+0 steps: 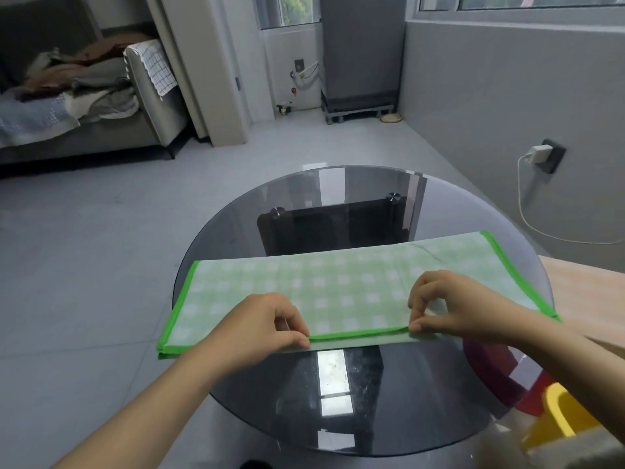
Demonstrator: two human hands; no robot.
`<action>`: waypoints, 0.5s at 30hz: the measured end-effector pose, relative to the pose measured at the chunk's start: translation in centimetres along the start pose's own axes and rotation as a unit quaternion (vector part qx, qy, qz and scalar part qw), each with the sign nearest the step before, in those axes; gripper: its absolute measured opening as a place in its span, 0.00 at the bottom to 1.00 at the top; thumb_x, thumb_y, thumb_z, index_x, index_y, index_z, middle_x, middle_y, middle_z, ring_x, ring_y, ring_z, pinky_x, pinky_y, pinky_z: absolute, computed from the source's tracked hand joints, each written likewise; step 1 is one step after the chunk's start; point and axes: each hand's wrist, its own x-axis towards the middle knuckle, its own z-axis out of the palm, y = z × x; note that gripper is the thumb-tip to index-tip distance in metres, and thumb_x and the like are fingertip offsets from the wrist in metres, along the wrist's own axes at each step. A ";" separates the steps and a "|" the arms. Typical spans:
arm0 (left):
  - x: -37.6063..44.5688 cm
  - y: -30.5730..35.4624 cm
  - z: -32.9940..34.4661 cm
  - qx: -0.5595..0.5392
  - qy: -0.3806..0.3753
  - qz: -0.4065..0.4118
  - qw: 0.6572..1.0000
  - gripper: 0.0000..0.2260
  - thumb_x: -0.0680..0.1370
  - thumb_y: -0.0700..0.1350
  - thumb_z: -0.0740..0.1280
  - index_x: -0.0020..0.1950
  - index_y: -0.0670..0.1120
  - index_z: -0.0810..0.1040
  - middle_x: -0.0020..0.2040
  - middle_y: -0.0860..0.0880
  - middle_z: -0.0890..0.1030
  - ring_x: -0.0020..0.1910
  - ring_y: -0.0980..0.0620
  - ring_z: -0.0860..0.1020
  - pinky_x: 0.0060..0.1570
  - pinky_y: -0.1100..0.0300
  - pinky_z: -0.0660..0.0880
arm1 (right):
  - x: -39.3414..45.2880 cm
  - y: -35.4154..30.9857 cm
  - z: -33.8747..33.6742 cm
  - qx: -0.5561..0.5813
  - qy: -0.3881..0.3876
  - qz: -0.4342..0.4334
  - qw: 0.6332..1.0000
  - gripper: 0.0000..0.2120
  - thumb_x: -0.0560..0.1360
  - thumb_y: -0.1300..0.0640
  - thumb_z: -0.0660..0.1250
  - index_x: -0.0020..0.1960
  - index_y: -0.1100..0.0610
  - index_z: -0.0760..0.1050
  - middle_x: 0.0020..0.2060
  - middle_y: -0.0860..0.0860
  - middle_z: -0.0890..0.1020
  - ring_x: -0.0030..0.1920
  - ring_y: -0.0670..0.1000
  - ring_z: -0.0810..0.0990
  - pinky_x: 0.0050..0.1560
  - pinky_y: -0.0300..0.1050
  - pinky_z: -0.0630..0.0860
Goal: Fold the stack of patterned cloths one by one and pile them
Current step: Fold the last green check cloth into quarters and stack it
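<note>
Now the green checked cloth (338,289), folded into a long strip, lies across the round glass table (365,401) from 9 to 3 o'clock. Left hand (263,323) and right hand (436,302) each pinch its near green-bound edge, toward 6 o'clock, fingers curled tight.

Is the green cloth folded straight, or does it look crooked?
A bit crooked. On the cloth, the top layer's green edge stops short of the layer beneath, which peeks out along the near side between the left hand and right hand. Both pinch that edge.
</note>
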 end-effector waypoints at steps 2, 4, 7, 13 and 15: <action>0.0 -0.1 0.1 -0.005 -0.004 0.008 1.000 0.04 0.67 0.50 0.77 0.36 0.56 0.83 0.38 0.56 0.80 0.38 0.59 0.78 0.45 0.54 0.77 | 0.0 0.1 0.1 0.003 -0.004 -0.005 1.000 0.06 0.65 0.47 0.75 0.35 0.47 0.81 0.45 0.41 0.76 0.49 0.40 0.75 0.51 0.36 0.72; 0.1 -0.2 0.1 -0.005 -0.002 0.012 1.000 0.04 0.67 0.50 0.77 0.37 0.55 0.84 0.38 0.56 0.79 0.38 0.59 0.78 0.46 0.53 0.78 | -0.1 0.2 0.2 0.005 -0.007 -0.006 1.000 0.06 0.65 0.46 0.75 0.34 0.45 0.80 0.46 0.41 0.76 0.49 0.40 0.74 0.51 0.32 0.70; 0.2 0.1 0.0 0.022 -0.011 0.018 1.000 0.04 0.68 0.52 0.76 0.36 0.54 0.84 0.39 0.56 0.79 0.38 0.59 0.77 0.46 0.54 0.77 | -0.1 0.1 0.2 0.003 -0.004 -0.005 1.000 0.08 0.67 0.46 0.73 0.32 0.42 0.76 0.47 0.41 0.76 0.50 0.39 0.73 0.50 0.31 0.68; 2.4 2.1 0.4 0.088 0.062 0.048 0.993 0.09 0.73 0.57 0.69 0.40 0.53 0.82 0.43 0.57 0.77 0.43 0.58 0.75 0.49 0.59 0.73 | 0.4 -0.4 0.4 -0.027 0.019 0.001 0.999 0.05 0.67 0.47 0.73 0.40 0.46 0.79 0.43 0.43 0.77 0.47 0.41 0.73 0.47 0.32 0.69; 4.1 2.6 0.9 0.104 0.101 0.068 0.987 0.09 0.77 0.54 0.65 0.50 0.53 0.82 0.50 0.57 0.78 0.52 0.57 0.75 0.57 0.57 0.70 | 0.6 -0.6 0.3 -0.043 0.022 0.009 0.999 0.08 0.67 0.47 0.74 0.44 0.47 0.79 0.42 0.43 0.78 0.46 0.41 0.74 0.45 0.33 0.70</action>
